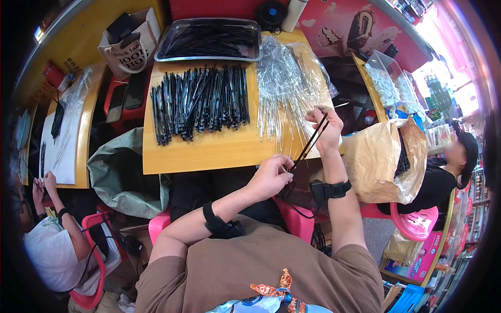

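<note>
The left hand (275,176) pinches the lower end of a slim, glossy black strip (304,152) above the wooden table's near right corner, while the right hand (327,130), apart from it and higher, curls around the upper end, though I can't tell how firmly it grips. The piece slants up between them as two dark lines, and with fingers over its ends I can't make out whether it is one strip or a pair; the brown paper bag (368,156) beside the right forearm partly hides its dark contents. Beyond lie a dense row of black strips (203,99) and thin silver rods (279,99), with bare wood along the near edge of the wooden table (209,158) leaving open room left of the hands.
</note>
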{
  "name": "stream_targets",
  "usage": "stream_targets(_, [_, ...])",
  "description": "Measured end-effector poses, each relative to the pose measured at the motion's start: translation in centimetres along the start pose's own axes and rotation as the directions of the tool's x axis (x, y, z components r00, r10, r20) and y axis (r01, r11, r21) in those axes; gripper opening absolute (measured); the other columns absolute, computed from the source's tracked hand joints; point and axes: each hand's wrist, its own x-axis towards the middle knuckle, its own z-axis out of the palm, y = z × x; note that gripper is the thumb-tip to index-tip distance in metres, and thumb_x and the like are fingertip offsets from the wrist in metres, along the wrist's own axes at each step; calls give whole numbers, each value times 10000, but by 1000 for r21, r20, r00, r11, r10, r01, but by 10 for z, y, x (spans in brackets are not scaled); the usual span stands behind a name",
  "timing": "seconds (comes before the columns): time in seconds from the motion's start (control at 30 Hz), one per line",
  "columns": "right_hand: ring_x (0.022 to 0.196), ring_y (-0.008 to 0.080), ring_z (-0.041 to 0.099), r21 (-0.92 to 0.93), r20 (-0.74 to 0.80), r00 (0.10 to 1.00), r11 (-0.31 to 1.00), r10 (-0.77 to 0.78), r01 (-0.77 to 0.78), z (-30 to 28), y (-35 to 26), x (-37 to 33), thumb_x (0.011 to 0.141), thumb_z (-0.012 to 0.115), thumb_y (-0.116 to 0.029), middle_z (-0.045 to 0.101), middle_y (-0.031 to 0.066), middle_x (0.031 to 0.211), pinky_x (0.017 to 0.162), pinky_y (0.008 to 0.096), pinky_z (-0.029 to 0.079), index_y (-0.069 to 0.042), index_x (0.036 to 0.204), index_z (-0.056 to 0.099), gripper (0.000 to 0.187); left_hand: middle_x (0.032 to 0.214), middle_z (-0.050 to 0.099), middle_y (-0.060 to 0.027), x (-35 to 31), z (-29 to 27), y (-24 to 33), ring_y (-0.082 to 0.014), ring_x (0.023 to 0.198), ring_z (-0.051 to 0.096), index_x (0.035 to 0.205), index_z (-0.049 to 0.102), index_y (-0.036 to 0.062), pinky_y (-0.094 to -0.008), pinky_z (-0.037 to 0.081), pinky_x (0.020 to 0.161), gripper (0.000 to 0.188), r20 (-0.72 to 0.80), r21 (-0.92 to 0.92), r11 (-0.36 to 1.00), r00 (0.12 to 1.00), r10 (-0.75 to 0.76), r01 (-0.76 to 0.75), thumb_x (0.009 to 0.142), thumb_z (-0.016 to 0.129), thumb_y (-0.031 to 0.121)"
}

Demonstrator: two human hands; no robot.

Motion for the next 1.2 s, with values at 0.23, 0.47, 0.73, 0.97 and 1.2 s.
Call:
stream_targets(0.23, [727, 167, 674, 211, -26, 997, 975, 73, -65, -9, 8, -12, 865, 635, -49, 680, 86, 852, 563, 202, 460, -13, 979, 626, 120, 1215, 504, -179, 2, 3, 1, -142, 747, 636, 923, 540, -47, -261, 515, 651, 136, 30, 12, 1000, 999, -18, 18, 793, 574, -64])
stream_targets(0.47, [768, 175, 678, 274, -1, 995, 956, 105, -100, -12, 15, -18, 870, 626, -39, 681, 84, 865, 576, 209, 481, -17, 974, 625, 106, 1232, 511, -174, 3, 6, 4, -129, 742, 616, 915, 541, -33, -258, 506, 653, 144, 20, 55, 994, 996, 90, -91, 783, 583, -69])
stream_targets(0.73, [812, 141, 676, 122, 6, 1000, 992, -27, 26, -3, 18, -24, 896, 605, -53, 688, 78, 904, 609, 181, 458, -25, 980, 627, 91, 1182, 537, -153, 3, 8, 5, -124, 755, 609, 936, 549, -35, -256, 502, 659, 168, 32, 60, 996, 998, 63, -64, 776, 584, -72])
stream_targets(0.97, [827, 127, 668, 92, 67, 995, 993, -73, 67, -3, 19, -22, 906, 598, -72, 686, 73, 936, 643, 187, 460, -26, 986, 633, 98, 854, 609, -77, 0, 6, 11, -121, 730, 617, 978, 555, -25, -258, 496, 643, 179, 20, 43, 998, 999, -42, 41, 802, 583, -44])
stream_targets(1.2, [826, 148, 671, 204, 95, 996, 979, -1, -18, -6, 21, -21, 917, 575, -76, 679, 85, 942, 643, 204, 482, -23, 1037, 603, 135, 753, 631, -127, -7, 2, 13, -190, 695, 646, 956, 583, -58, -319, 501, 620, 191, -20, 56, 997, 999, -48, 49, 772, 605, -11])
